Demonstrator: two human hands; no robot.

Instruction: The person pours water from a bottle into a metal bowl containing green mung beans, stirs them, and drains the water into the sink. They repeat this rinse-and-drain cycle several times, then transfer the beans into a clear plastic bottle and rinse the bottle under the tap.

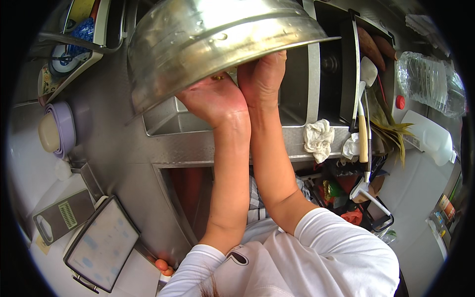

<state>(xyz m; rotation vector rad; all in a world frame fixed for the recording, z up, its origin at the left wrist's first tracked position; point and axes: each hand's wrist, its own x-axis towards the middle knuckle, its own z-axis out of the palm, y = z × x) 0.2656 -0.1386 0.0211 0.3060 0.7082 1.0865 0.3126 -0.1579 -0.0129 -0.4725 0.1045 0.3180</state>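
Observation:
A large metal basin (222,41), with drops of water on its outer wall, is tilted above the sink with its rim towards me. Under that rim my left hand (219,94) has its palm up, and small yellowish bits lie on it. Close beside it, the wrists almost touching, my right hand (265,76) reaches up to the rim with its thumb side against it. The basin hides the fingers of both hands, so their grip on it cannot be made out. Below lies a stainless steel sink (174,124), partly covered by the basin and my forearms.
A crumpled white cloth (319,139) lies on the sink's front edge. To the right, a wooden-handled spatula (363,137) rests by a dark rack (350,74). A plastic jug (432,137) lies farther right. At left are lilac bowls (66,128), a grater (63,217) and a cutting board (104,241).

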